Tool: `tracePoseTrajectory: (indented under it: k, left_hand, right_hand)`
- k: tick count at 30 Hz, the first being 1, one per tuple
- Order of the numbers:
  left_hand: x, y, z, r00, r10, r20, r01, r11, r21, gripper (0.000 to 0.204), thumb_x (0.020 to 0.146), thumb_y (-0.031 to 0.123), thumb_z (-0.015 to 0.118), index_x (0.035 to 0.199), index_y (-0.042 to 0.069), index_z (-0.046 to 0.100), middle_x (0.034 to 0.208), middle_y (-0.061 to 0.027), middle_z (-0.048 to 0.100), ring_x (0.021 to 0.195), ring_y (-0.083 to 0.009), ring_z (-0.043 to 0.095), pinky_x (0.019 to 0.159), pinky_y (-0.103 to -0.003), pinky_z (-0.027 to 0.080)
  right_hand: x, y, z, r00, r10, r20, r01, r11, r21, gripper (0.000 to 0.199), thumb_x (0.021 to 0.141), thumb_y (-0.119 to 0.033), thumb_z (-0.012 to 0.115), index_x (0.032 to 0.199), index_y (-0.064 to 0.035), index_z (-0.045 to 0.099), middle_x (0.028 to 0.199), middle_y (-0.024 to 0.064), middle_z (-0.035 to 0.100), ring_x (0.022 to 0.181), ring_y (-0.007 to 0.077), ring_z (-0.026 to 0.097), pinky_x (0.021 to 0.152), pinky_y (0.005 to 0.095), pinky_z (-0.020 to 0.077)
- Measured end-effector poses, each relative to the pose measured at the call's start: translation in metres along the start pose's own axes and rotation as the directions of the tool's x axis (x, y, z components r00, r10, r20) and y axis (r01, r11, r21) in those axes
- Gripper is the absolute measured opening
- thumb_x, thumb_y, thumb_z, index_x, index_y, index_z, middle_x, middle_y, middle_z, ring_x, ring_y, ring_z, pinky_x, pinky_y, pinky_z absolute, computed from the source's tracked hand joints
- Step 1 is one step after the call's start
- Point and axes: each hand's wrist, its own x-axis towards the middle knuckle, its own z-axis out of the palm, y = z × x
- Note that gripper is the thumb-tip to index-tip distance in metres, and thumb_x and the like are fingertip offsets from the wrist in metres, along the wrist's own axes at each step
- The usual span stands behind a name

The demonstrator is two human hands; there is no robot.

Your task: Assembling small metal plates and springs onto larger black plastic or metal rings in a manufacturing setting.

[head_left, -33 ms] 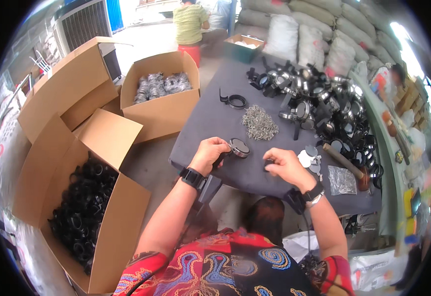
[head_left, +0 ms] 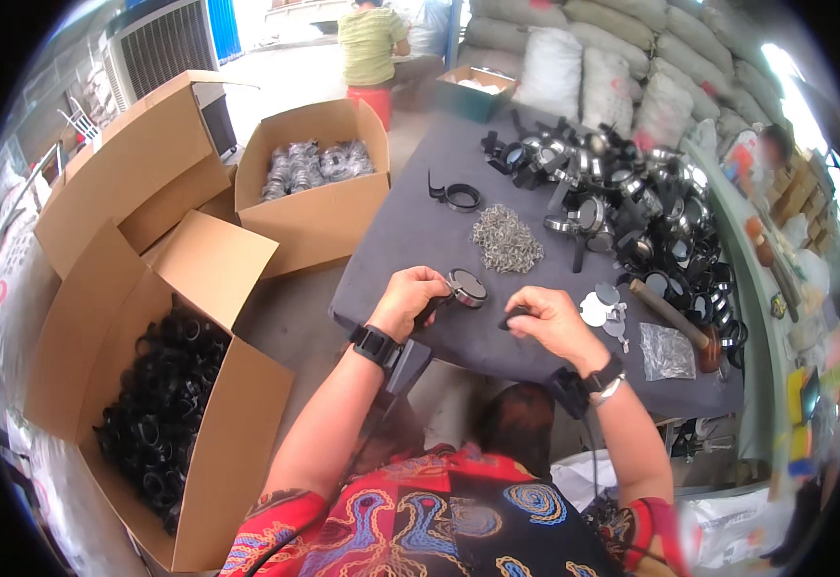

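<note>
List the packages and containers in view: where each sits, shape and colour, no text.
Open cardboard box, lower left on the floor: brown, full of black ring parts.
Second cardboard box, left of the grey table: brown, holding bagged silvery parts.
Small clear plastic bag, on the table right of the right hand.
Stacked sacks, far side: whitish and grey.
Small teal box, far floor, open.

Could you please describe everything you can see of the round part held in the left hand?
The round part is a small disc-shaped ring with a shiny metal rim and a dark handle. The left hand grips that handle, holding the part just above the near edge of the dark table. The right hand is close beside it but apart, holding something small and dark.
</note>
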Motion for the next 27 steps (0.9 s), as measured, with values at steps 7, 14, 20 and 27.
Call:
tracePoseTrajectory:
  k: [7, 14, 20, 27]
  left_hand:
    - [0.005, 0.002, -0.001, 0.998, -0.042, 0.049, 0.042, 0.999, -0.004, 0.007, 0.077, 0.003, 0.067, 0.077, 0.003, 0.06, 0.065, -0.0044, 0.059, 0.044, -0.0115, 0.05, 0.036, -0.025, 0.037]
    - [0.015, -0.009, -0.007, 0.998, 0.049, 0.043, -0.051, 0.998, 0.036, 0.004, 0.079, 0.003, 0.065, 0.078, 0.001, 0.061, 0.066, -0.0043, 0.06, 0.044, -0.0097, 0.049, 0.039, -0.024, 0.037]
    - [0.002, -0.027, -0.003, 0.749, 0.657, 0.09, -0.601, 0.614, 0.512, 0.016, 0.075, 0.009, 0.067, 0.084, -0.001, 0.06, 0.065, -0.0099, 0.061, 0.054, -0.0154, 0.057, 0.05, -0.029, 0.044]
    - [0.008, -0.036, -0.005, 0.674, 0.734, 0.09, -0.585, 0.455, 0.671, 0.021, 0.073, 0.011, 0.07, 0.084, 0.0, 0.056, 0.062, -0.014, 0.057, 0.053, -0.0272, 0.058, 0.051, -0.034, 0.045]
  right_hand:
    - [0.05, 0.029, 0.045, 0.848, -0.504, -0.164, 0.477, 0.861, -0.178, 0.015, 0.075, 0.003, 0.067, 0.088, -0.0024, 0.061, 0.093, 0.0048, 0.062, 0.08, 0.0145, 0.06, 0.067, 0.0258, 0.0486]
    - [0.063, 0.027, 0.053, 0.908, -0.388, -0.158, 0.358, 0.914, -0.188, 0.023, 0.074, 0.003, 0.069, 0.094, -0.0036, 0.059, 0.093, 0.0087, 0.066, 0.085, 0.0238, 0.065, 0.071, 0.0319, 0.051]
    - [0.071, 0.01, 0.047, 0.871, -0.489, -0.038, 0.415, 0.776, -0.475, 0.014, 0.077, -0.009, 0.065, 0.088, -0.0042, 0.058, 0.083, 0.0121, 0.063, 0.077, 0.0316, 0.063, 0.066, 0.0386, 0.0506]
    - [0.098, -0.006, 0.041, 0.924, -0.367, 0.109, 0.377, 0.823, -0.425, 0.012, 0.077, -0.006, 0.065, 0.087, -0.0013, 0.059, 0.07, 0.0096, 0.063, 0.058, 0.0179, 0.064, 0.056, 0.0303, 0.0498]
